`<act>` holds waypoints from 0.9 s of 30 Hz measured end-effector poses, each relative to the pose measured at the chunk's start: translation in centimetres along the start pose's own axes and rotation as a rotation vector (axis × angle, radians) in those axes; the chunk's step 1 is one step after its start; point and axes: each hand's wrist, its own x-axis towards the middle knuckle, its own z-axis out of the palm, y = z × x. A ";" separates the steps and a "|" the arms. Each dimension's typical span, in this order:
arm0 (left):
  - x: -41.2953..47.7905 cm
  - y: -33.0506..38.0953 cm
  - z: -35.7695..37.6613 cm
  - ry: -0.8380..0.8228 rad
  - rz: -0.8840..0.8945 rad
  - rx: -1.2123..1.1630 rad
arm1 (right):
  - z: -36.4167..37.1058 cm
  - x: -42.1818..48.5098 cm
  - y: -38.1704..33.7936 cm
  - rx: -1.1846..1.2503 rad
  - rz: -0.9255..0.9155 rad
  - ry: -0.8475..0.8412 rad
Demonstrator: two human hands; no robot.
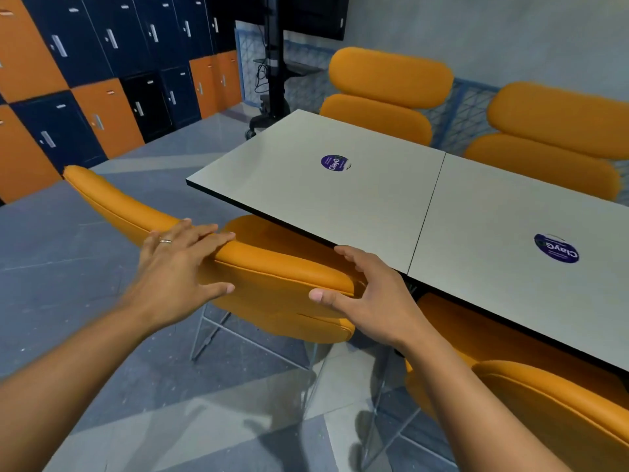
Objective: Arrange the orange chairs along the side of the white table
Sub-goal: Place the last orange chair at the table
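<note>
Apparently "ClayG" stickers [335, 162], white table [374, 209], orange chair [275, 267]

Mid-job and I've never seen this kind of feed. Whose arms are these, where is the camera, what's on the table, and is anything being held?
There is no machine: these are a person's two bare arms, filmed by one wide-angle camera on their head, looking forward and down. The left hand lies with straight fingers on the backrest of the nearest orange padded chair. The right hand curves its fingers and thumb round that backrest's right end; a firm grip cannot be confirmed. The white two-panel table carries two round purple stickers. A second orange chair sits lower right, two more orange chairs across the table.
</note>
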 end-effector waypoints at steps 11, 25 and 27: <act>1.8 -5.3 -1.0 -0.031 0.307 -0.068 | 6.8 2.3 -9.3 -0.459 0.123 0.059; 6.5 -13.4 -2.8 -0.158 0.173 0.050 | 7.2 4.7 -10.5 -0.681 0.302 0.004; 7.0 -14.2 -2.5 -0.168 0.149 0.099 | 7.2 4.9 -10.3 -0.679 0.280 0.009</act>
